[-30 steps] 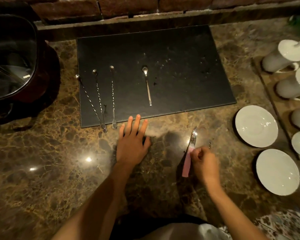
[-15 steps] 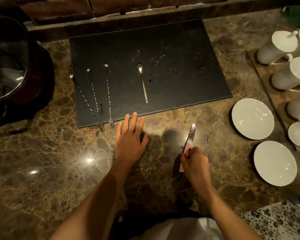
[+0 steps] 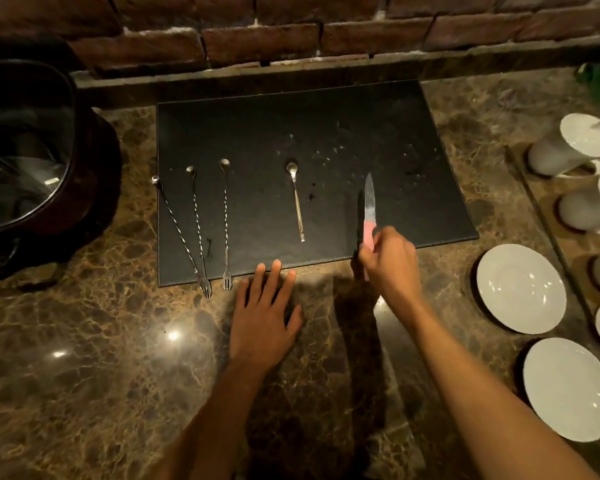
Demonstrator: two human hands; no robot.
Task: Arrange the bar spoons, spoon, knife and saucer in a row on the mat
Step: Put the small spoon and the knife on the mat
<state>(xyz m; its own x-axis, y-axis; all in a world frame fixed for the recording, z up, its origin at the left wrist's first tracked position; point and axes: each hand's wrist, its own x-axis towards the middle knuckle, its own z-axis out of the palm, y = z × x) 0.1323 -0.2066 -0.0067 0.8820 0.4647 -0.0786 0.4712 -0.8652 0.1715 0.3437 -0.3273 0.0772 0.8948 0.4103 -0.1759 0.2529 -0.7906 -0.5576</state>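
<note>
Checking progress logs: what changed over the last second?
The right hand took hold of the knife by its pink handle on the counter and carried it forward over the mat, right of the spoon. The left hand, three bar spoons and saucers stayed put.

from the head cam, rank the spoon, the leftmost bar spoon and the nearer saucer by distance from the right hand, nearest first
1. spoon, on the mat, left of the right hand.
2. nearer saucer, on the counter, to its right; fairly close to call with the spoon.
3. leftmost bar spoon, at the mat's left edge.
</note>
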